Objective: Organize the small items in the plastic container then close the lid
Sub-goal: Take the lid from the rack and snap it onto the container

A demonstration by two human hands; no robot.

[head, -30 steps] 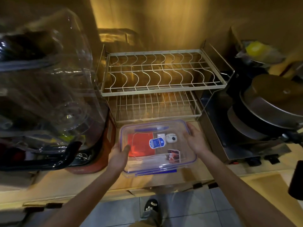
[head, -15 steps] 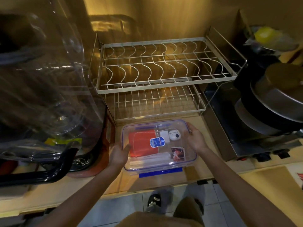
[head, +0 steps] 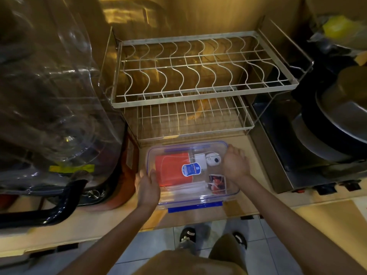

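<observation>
1. Clear plastic is under both our hands: the left hand [head: 147, 187] lies flat and open against the left end of the lid [head: 198, 149], fingers pointing away from us, gripping nothing.
2. Our right hand [head: 235, 165] presses on the lid's right end, fingers curled down over the far right corner; it rests there rather than closing around anything.
3. The lid sits on the box [head: 232, 192], which stands on the wooden counter [head: 198, 217], just in front of the wire rack [head: 198, 100].
4. A blue latch [head: 195, 207] sticks out flat along the box's near edge.
5. Through the lid we see an orange pouch [head: 170, 169], a blue-and-white oval label [head: 191, 170], a white block [head: 200, 161], a round white item [head: 212, 159], a small photo card [head: 218, 184] and a white strip [head: 190, 187] along the near side.
6. Left of the box stands a large clear jug [head: 59, 108] on a reddish base; right of it, a metal stove [head: 282, 155] carries stacked pans [head: 337, 120].
7. Below the counter edge we see our slippers [head: 187, 234] on grey tiles.
</observation>
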